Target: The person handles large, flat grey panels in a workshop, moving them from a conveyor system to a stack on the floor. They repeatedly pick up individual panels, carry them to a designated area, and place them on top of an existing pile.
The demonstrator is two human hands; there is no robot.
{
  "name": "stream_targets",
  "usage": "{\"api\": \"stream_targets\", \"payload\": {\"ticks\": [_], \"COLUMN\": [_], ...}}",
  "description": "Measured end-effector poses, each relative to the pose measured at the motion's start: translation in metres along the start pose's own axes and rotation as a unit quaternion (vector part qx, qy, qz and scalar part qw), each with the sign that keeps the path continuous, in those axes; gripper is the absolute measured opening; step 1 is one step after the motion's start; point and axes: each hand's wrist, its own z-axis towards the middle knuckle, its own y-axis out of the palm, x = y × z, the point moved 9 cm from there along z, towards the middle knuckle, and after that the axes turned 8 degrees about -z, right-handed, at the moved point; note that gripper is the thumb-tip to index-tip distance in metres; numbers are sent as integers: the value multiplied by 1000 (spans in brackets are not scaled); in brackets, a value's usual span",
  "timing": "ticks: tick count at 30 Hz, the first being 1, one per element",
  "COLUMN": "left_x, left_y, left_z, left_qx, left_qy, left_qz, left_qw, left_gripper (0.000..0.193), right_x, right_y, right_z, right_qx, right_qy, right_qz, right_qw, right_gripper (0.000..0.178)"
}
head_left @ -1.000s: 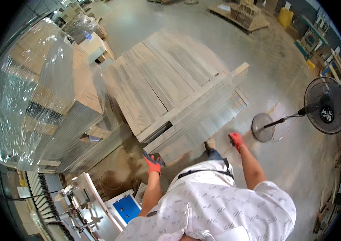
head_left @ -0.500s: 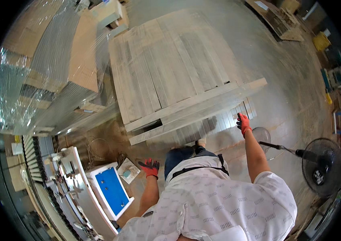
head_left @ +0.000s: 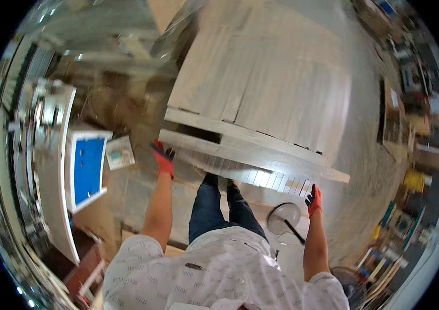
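A stack of wide pale wood-grain boards [head_left: 260,77] stands in front of me. Along its near side lies a long, narrow pale board [head_left: 240,152], with a dark gap between the two at the left. Lower down, a row of narrow slats [head_left: 276,181] shows under that board. My left hand [head_left: 164,161], in a red glove with dark fingers, is open close to the long board's left end. In a matching glove, my right hand [head_left: 314,202] is open beside the right end of the slat row. Whether either hand touches wood, I cannot tell.
On the left stand a white box with a blue panel [head_left: 88,168] and a long white-edged bench [head_left: 56,170]. A fan's round base [head_left: 283,218] sits on the floor near my right arm. A wooden crate [head_left: 394,119] lies to the right.
My view has turned and come closer to the stack. My left hand has moved up to the long board's left end. My right hand remains near the right end of the slats.
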Motion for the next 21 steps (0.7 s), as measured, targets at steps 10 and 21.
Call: {"api": "stream_targets", "payload": {"ticks": [10,21], "left_x": [-27,-42], "left_y": [0,24], "left_z": [39,26], "left_qx": [67,43], "left_qy": [-9,87], "left_qz": [-8,-98], "left_qw": [998,990], "left_gripper": [92,73], "right_x": [-17,-22], "right_y": [4,21], "right_z": [105,122], "right_qx": [-170,-391], "right_qy": [-3,77], "right_qz": [15,125], "right_qw": [985,908], "right_gripper": [87,118]}}
